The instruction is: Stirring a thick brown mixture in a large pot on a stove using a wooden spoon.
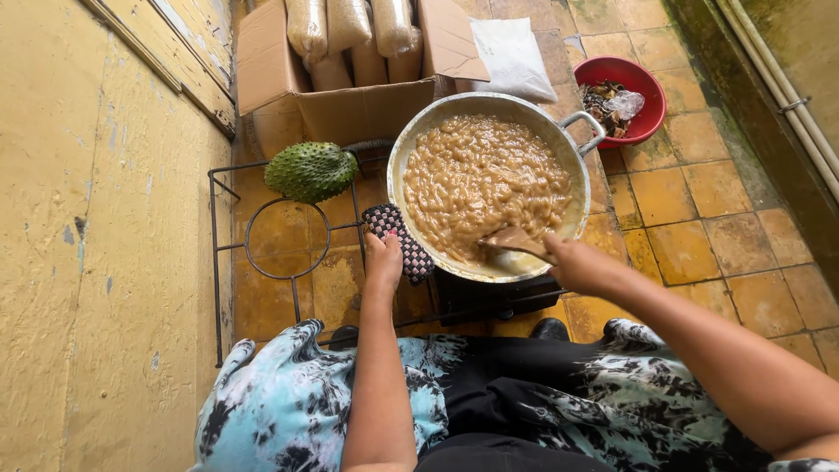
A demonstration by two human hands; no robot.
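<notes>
- Your right hand (577, 262) is clenched on the handle of a wooden spatula (516, 240); its blade points up and to the left, into the near edge of the mix.
- Your left hand (384, 262) grips a checked pot cloth (398, 236) pressed to the near-left rim of the metal pan (402, 162).
- The pan sits just beyond both hands; the right is the nearer to its contents.
- The brown mixture (485, 179) looks thick, lumpy and glossy, and nearly fills the pan.
- A green spiky fruit (310, 170) rests on the wire stand (262, 236), left of the pan.
</notes>
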